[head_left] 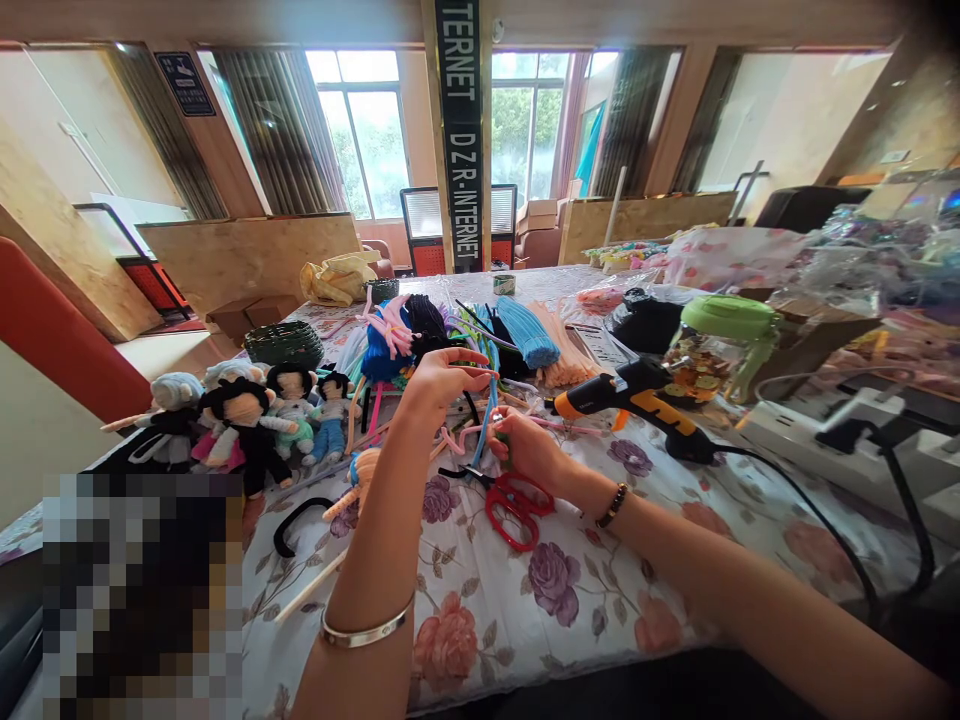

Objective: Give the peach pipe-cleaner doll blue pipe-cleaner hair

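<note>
My left hand [442,385] is raised over the table, fingers pinched on the upper end of a blue pipe cleaner [491,400]. My right hand [525,448] is lower and to the right, fingers closed on the lower part of the same pipe cleaner, close to pink pipe cleaners [457,438] lying on the floral tablecloth [525,600]. Red-handled scissors [514,505] lie on the cloth just in front of my right hand. A silver bangle is on my left wrist and a bead bracelet on my right.
Several small dolls [240,415] lie at the left. Bundles of coloured pipe cleaners [465,335] are heaped behind my hands. An orange and black glue gun [637,395] stands at the right, its cord running to a power strip [817,425]. A green-lidded jar [720,345] stands behind it.
</note>
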`<state>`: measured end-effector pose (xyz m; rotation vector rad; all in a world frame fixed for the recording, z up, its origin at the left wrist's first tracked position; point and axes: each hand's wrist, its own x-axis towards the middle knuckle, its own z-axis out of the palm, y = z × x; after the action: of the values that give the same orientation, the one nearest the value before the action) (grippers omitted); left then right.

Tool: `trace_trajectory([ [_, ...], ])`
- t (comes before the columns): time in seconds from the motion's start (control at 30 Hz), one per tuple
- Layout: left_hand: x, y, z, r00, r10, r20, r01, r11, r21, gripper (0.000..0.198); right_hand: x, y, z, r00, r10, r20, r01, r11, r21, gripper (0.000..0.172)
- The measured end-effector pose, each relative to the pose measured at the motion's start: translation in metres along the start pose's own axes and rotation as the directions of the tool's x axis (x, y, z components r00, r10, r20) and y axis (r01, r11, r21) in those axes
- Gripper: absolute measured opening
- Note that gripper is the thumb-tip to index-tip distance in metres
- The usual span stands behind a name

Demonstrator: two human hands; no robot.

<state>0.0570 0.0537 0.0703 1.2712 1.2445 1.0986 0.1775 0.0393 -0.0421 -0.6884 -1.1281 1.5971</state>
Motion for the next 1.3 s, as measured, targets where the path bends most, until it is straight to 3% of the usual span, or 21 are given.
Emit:
trace_trajectory([
  [0.43,-0.002,0.0,-0.002,1.0,0.017,0.019,-0.016,1.0,-0.019,0.02,0.001,0.001,-0.001,1.0,0.004,-0.022,-0.005,1.0,-0.028,0.011],
  [0.73,0.002,-0.004,-0.007,0.999,0.032,0.002,-0.032,0.998,-0.05,0.022,-0.008,-0.012,0.008,0.996,-0.014,-0.091,0.007,0.997,-0.077,0.021],
  [0.97,0.002,-0.004,-0.006,1.0,0.014,-0.005,-0.014,0.999,-0.036,0.024,-0.012,-0.028,-0.004,0.961,-0.168,-0.219,0.082,0.932,-0.354,0.028],
  [1.13,0.004,-0.006,-0.007,0.999,0.033,0.0,-0.033,0.999,-0.036,0.021,-0.018,-0.038,-0.017,0.955,-0.211,-0.209,0.027,0.763,-0.646,0.033],
  [1.17,0.004,-0.007,-0.007,0.999,0.035,0.0,-0.035,0.999,-0.037,0.021,-0.021,-0.04,-0.018,0.959,-0.217,-0.185,0.012,0.679,-0.734,0.033],
  [1.23,0.004,-0.008,-0.008,0.999,0.039,0.003,-0.039,0.998,-0.044,0.021,-0.026,-0.045,-0.019,0.978,-0.186,-0.09,-0.018,0.358,-0.933,0.027],
  [1.3,0.005,-0.009,-0.008,0.999,0.043,0.01,-0.043,0.997,-0.062,0.022,-0.031,-0.047,-0.022,0.994,-0.104,-0.023,-0.013,0.095,-0.995,0.029],
])
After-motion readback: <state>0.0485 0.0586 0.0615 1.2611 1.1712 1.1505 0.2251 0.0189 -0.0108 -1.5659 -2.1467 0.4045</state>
